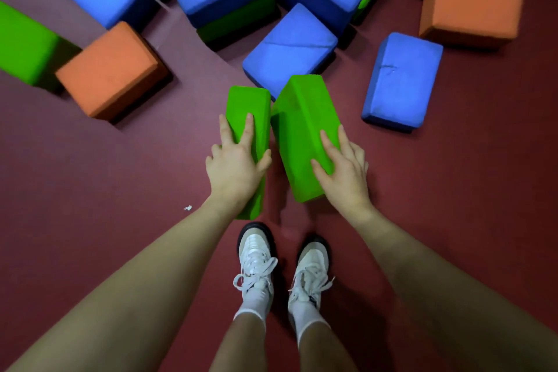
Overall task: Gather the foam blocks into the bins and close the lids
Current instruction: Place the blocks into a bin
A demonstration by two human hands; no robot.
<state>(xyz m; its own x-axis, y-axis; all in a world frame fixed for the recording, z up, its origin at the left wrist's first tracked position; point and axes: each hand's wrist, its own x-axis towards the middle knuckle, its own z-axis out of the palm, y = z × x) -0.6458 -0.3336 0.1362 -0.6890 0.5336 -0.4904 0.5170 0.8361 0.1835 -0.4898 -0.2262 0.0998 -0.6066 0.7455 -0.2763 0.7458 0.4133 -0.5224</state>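
1. Two foam blocks stand side by side on the floor (90, 178), the left block (249, 106) under the left hand (237, 166), the right block (299, 130) under the right hand (344, 169).
2. Beyond the hands lie the scattered blocks (290, 48).
3. Behind the hands stand the shoes (256, 254).

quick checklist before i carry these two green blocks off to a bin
1. Left hand grips the left green block, thumb and fingers wrapped over it: ok.
2. Right hand grips the right green block: ok.
3. The two held blocks are apart, with a narrow gap between them: ok.
4. Held blocks are free of the blue block behind them: cannot tell, the right one overlaps it in view.
5. Bin in sight with its lid open: not ok, no bin shows in this view.
6. Red floor around the shoes has no blocks to trip on: ok.
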